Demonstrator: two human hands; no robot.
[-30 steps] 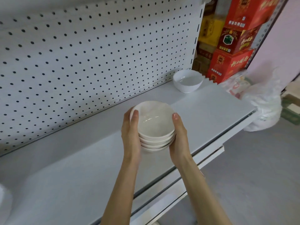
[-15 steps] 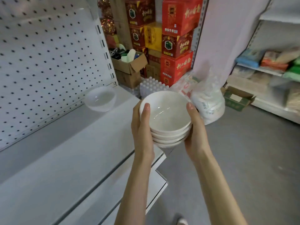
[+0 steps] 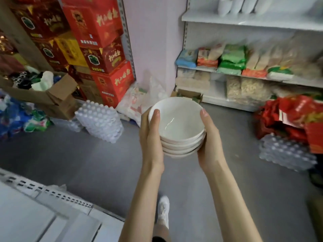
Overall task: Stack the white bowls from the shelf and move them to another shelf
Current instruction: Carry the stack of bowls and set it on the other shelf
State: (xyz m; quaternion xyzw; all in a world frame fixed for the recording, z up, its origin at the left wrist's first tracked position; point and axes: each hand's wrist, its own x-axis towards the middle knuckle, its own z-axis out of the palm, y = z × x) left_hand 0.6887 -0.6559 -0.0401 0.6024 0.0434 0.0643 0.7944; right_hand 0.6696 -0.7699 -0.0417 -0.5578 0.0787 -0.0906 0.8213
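A stack of several white bowls (image 3: pixel 178 126) hangs in the air over the grey floor, in the middle of the head view. My left hand (image 3: pixel 152 137) clasps the stack's left side with the thumb on the top bowl's rim. My right hand (image 3: pixel 209 144) clasps the right side the same way. The shelf that I face away from shows only as a white corner (image 3: pixel 35 215) at the lower left. Ahead at the upper right stands a white shelf unit (image 3: pixel 244 20) with white crockery (image 3: pixel 241 5) on its top board.
Red and yellow cartons (image 3: pixel 97 49) are piled at the left, with an open cardboard box (image 3: pixel 52 95) and packs of water bottles (image 3: pixel 101 121) on the floor. Food bags (image 3: pixel 232 60) fill the right shelves. Red bags (image 3: pixel 297 119) and more bottles (image 3: pixel 286 151) lie at the right.
The view has swung right, away from the pegboard shelf toward the far shelf unit. Both hands still carry the bowl stack, now over open floor. The single bowl left on the shelf is out of sight.
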